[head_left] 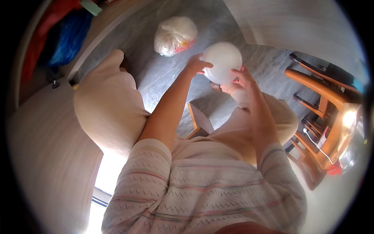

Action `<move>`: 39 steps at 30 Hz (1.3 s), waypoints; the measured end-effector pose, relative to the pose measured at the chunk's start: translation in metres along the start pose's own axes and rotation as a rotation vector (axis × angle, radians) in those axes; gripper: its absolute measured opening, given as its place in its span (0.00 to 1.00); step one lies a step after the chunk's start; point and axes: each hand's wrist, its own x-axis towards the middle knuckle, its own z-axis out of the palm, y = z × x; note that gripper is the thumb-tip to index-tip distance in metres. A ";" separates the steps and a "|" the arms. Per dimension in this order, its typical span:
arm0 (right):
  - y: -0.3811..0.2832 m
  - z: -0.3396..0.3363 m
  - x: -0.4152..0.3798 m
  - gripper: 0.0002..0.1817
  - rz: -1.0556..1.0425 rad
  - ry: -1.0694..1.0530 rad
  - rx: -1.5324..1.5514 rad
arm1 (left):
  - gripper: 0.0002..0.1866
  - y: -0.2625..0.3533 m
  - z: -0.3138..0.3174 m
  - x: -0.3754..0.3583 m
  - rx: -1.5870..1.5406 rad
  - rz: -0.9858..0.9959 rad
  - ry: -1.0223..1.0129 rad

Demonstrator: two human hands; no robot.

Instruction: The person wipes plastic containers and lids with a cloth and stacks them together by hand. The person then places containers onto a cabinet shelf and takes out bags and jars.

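A round white translucent container (222,60), like a plastic bowl or lid, is held up in front of me over the grey floor. My left hand (197,63) grips its left edge with fingers curled over the rim. My right hand (242,76) holds its lower right edge. Both forearms reach forward from my striped knit sleeves. My legs in light trousers and a wooden stool (199,123) lie below the hands.
A knotted white plastic bag (174,36) with coloured contents sits on the grey tiled floor (156,78) ahead. Wooden chairs and a table (325,101) stand at the right. A pale cushioned seat (105,101) is at the left, with blue and red items (64,39) beyond.
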 end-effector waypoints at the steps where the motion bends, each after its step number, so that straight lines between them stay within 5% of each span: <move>1: 0.000 -0.004 0.002 0.28 -0.011 0.000 0.028 | 0.41 -0.002 0.004 0.003 -0.045 -0.009 0.020; 5: -0.010 -0.013 0.018 0.32 -0.116 0.114 0.081 | 0.45 -0.028 0.015 0.042 -0.169 0.068 0.071; 11: -0.036 -0.004 0.025 0.43 -0.167 0.438 -0.245 | 0.48 -0.018 0.023 0.035 0.115 0.093 0.042; 17: -0.064 -0.048 0.002 0.38 -0.631 0.504 -0.859 | 0.52 0.020 0.020 -0.005 0.408 0.092 0.173; 26: -0.148 0.006 -0.176 0.29 -0.480 0.155 -0.639 | 0.34 0.133 -0.002 -0.094 0.514 0.534 0.308; 32: -0.210 0.079 -0.176 0.25 -0.653 -0.050 -0.718 | 0.28 0.220 -0.030 -0.227 0.468 0.702 0.454; 36: -0.273 0.156 -0.169 0.22 -0.799 -0.179 -0.742 | 0.24 0.223 -0.055 -0.222 0.472 0.773 0.560; 39: -0.332 0.221 -0.161 0.19 -0.941 -0.171 -0.623 | 0.21 0.224 -0.055 -0.234 0.841 0.736 0.600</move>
